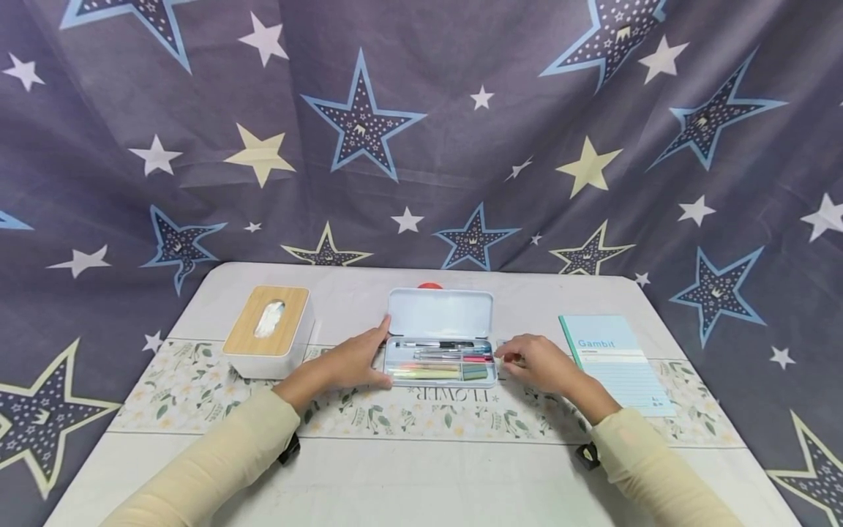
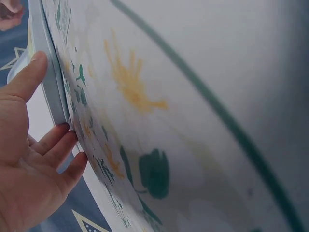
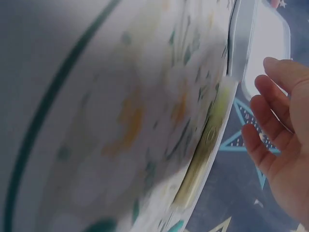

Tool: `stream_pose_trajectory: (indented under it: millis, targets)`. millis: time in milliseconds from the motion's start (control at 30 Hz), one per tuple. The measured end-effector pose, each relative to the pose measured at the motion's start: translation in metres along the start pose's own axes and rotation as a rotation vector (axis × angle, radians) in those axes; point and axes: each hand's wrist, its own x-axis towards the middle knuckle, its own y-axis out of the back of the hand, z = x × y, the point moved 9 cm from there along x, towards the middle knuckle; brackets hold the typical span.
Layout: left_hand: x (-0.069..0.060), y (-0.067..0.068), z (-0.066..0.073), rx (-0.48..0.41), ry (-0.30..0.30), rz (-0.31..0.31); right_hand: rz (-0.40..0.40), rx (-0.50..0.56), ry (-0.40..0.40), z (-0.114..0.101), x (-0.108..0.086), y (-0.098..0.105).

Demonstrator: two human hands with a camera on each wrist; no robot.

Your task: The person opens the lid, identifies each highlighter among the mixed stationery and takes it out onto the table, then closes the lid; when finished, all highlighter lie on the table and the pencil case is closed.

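A pale pencil case (image 1: 390, 364) lies on the table, its lid (image 1: 440, 313) raised at the back. Inside are several pens (image 1: 440, 344), pale yellow and orange slim sticks (image 1: 424, 371) and a small green block (image 1: 474, 374). My left hand (image 1: 356, 360) touches the case's left end, thumb at the front corner and a finger by the back. Just off the right end is my right hand (image 1: 543, 362), with loosely bent fingers and nothing visible between them. Below it in the right wrist view lies a yellow-green flat item (image 3: 205, 147) of unclear kind.
A tissue box (image 1: 299, 333) with a wooden top stands at the left. On the right lies a light blue "Gambit" notebook (image 1: 612, 366). A red object (image 1: 431, 285) shows behind the lid. A star-patterned curtain (image 1: 454, 132) hangs along the table's far edge.
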Motion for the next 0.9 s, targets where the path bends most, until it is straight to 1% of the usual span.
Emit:
stream_pose_trajectory:
  millis: [267,333,567,667,900]
  targets:
    - [0.001,0.0,-0.001,0.002,0.0,0.002,-0.037,-0.008,0.053,-0.021,0.013,-0.008]
    - [0.001,0.0,-0.001,0.003,-0.002,0.004,-0.047,0.001,0.055,-0.026,0.017,-0.009]
    - [-0.001,0.002,0.0,0.006,0.0,0.006,-0.058,0.035,0.123,-0.045,0.029,-0.015]
    - [-0.001,0.002,0.0,0.003,-0.004,0.006,-0.068,0.039,0.134,-0.05,0.033,-0.02]
    - [0.0,0.0,0.0,-0.02,-0.004,0.002,-0.12,0.027,0.151,-0.061,0.04,-0.031]
